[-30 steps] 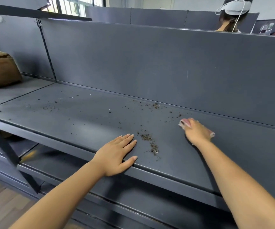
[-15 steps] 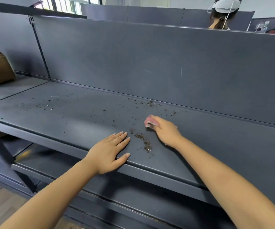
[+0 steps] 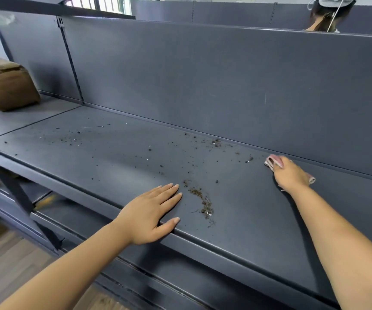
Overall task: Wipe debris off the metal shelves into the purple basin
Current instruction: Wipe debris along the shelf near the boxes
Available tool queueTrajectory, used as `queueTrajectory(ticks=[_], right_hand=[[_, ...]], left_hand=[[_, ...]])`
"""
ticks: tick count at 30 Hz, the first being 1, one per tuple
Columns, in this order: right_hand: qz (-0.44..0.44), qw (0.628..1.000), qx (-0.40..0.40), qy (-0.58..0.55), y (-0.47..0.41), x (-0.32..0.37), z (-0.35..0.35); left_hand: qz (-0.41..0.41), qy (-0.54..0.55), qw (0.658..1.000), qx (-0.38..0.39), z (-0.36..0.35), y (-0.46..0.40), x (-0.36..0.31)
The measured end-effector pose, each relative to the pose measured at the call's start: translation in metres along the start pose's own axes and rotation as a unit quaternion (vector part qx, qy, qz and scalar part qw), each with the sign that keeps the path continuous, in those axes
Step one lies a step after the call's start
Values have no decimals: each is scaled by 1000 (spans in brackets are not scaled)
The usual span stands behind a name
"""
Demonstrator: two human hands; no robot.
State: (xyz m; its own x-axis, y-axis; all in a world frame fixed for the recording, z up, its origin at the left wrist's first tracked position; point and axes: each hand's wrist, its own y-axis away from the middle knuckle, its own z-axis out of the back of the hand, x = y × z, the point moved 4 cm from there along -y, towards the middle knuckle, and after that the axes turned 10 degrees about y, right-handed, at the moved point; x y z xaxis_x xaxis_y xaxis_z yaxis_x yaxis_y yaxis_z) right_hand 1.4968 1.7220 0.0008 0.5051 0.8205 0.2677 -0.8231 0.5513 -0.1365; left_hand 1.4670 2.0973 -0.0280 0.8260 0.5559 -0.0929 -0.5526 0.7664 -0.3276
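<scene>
My left hand (image 3: pixel 149 214) lies flat, fingers straight, at the shelf (image 3: pixel 113 157) edge, while my right hand (image 3: pixel 289 175) presses a soft, folded pink cloth (image 3: pixel 271 161) near loose, light debris (image 3: pixel 203 201); no basin in sight.

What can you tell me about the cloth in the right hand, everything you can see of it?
The pink cloth looks soft and folded into layers, with stacked edges showing at its left end. It lies flat on the grey metal shelf near the back panel. The right hand rests on top, covering most of it; one end sticks out beyond the fingertips, a small corner by the wrist. No debris touches it; the nearest specks lie just to its left.
</scene>
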Motion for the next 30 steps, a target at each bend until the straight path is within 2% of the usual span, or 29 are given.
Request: queueTrajectory(ticks=[16, 22, 26, 30], right_hand=[[162, 975, 95, -116, -5, 100, -21], [287, 928, 178, -156, 55, 129, -28], [359, 904, 183, -141, 103, 141, -27], [327, 912, 183, -164, 125, 141, -19]], left_hand=[[11, -16, 1000, 7, -1, -1, 2], [22, -11, 1000, 12, 0, -1, 1], [25, -2, 1000, 3, 2, -1, -2], [20, -11, 1000, 17, 3, -2, -4]])
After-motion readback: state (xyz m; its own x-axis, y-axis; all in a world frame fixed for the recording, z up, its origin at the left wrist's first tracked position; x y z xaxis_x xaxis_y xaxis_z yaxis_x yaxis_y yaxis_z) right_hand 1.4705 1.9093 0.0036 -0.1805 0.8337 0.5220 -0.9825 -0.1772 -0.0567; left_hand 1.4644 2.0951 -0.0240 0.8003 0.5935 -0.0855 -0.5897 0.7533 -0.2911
